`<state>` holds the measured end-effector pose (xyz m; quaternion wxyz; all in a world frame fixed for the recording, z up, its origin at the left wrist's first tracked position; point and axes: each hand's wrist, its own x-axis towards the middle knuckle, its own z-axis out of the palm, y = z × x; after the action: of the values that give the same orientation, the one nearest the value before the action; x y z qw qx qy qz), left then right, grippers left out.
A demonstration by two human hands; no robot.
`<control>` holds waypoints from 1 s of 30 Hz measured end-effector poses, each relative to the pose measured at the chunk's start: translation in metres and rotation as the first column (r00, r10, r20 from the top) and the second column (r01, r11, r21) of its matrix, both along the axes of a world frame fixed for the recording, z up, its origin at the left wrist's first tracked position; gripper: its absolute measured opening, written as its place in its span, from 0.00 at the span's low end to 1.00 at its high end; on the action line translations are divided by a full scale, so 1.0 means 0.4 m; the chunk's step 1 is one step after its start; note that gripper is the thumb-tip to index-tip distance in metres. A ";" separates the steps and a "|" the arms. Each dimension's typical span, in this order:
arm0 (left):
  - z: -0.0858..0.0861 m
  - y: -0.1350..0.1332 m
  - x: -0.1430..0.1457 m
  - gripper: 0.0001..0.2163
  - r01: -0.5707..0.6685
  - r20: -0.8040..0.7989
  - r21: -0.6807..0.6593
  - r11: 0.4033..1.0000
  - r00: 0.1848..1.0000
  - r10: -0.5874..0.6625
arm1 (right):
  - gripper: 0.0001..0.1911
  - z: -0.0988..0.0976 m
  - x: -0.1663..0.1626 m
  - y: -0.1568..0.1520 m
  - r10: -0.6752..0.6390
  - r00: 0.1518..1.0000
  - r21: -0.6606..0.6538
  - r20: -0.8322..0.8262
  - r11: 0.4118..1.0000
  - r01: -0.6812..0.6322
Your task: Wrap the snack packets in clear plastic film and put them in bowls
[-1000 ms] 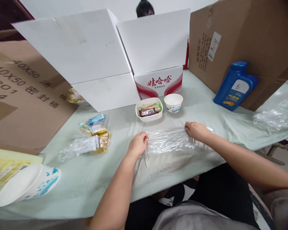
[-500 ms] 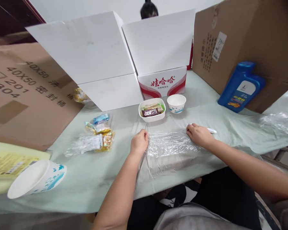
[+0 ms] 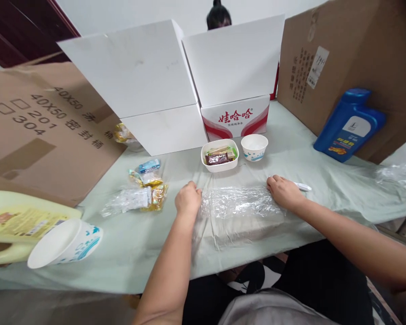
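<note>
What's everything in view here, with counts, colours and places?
Plastic film: one, clear, centre
Tub: one, white, beyond film, holding snacks
Small bowl: one, white and blue, right of tub
Large bowl: one, white and blue, near left
Jug: one, pale yellow, left edge
Bottle: one, blue, right side
Packets: several, gold, blue and clear, left of film
Loose plastic: count unclear, clear, right edge
Small object: one, white, right of film
White boxes: at least two, white, far side
Brown cartons: two, brown, left and right
Tablecloth: one, pale green, beneath
Person: one, dark hair, behind white boxes
Lap: one, black-clothed, bottom
Left hand: one, bare, film's left end
Right hand: one, bare, film's right end
</note>
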<state>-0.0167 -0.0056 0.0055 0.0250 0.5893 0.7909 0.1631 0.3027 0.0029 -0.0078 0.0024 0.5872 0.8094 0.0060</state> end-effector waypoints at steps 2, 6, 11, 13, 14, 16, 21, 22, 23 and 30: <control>0.010 -0.009 -0.007 0.09 0.030 0.000 0.136 0.990 1.000 -0.030 | 0.14 0.000 -0.002 -0.002 0.002 1.000 -0.002 -0.009 1.000 -0.002; 0.003 -0.039 0.053 0.13 0.408 -0.015 0.167 0.898 0.911 -0.412 | 0.13 0.002 -0.006 0.003 0.010 0.999 -0.007 -0.035 1.000 -0.010; -0.032 -0.070 0.135 0.28 0.785 0.064 -0.210 0.583 0.606 -0.793 | 0.13 0.038 0.026 0.020 -0.064 0.994 0.015 -0.092 0.998 0.065; -0.039 -0.075 0.141 0.31 0.761 0.059 -0.266 0.592 0.626 -0.778 | 0.14 0.060 0.058 0.014 -0.143 0.969 0.045 -0.203 0.987 0.155; -0.040 -0.076 0.140 0.31 0.755 0.053 -0.270 0.598 0.631 -0.774 | 0.14 0.067 0.075 0.005 -0.187 0.944 0.038 -0.272 0.978 0.204; -0.040 -0.076 0.136 0.31 0.757 0.051 -0.264 0.597 0.629 -0.775 | 0.16 0.072 0.107 -0.025 -0.263 0.880 -0.051 -0.395 0.963 0.264; -0.042 -0.073 0.137 0.31 0.756 0.069 -0.265 0.599 0.634 -0.770 | 0.22 0.031 0.142 -0.130 -0.069 0.788 -0.138 -0.611 0.990 -0.020; -0.044 -0.073 0.139 0.31 0.756 0.070 -0.261 0.600 0.635 -0.770 | 0.23 0.021 0.140 -0.145 0.032 0.773 -0.069 -0.634 0.993 -0.098; -0.045 -0.073 0.140 0.31 0.758 0.070 -0.254 0.600 0.634 -0.770 | 0.26 0.014 0.136 -0.156 0.127 0.763 0.004 -0.633 0.987 -0.160; -0.047 -0.072 0.147 0.32 0.755 0.046 -0.255 0.604 0.634 -0.772 | 0.34 -0.016 0.075 -0.116 0.230 0.782 0.161 -0.579 0.973 -0.167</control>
<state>0.0420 -0.0344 -0.0132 0.1393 0.8672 0.4778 0.0152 0.3328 -0.0433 -0.0142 -0.2814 0.4702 0.8252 -0.1371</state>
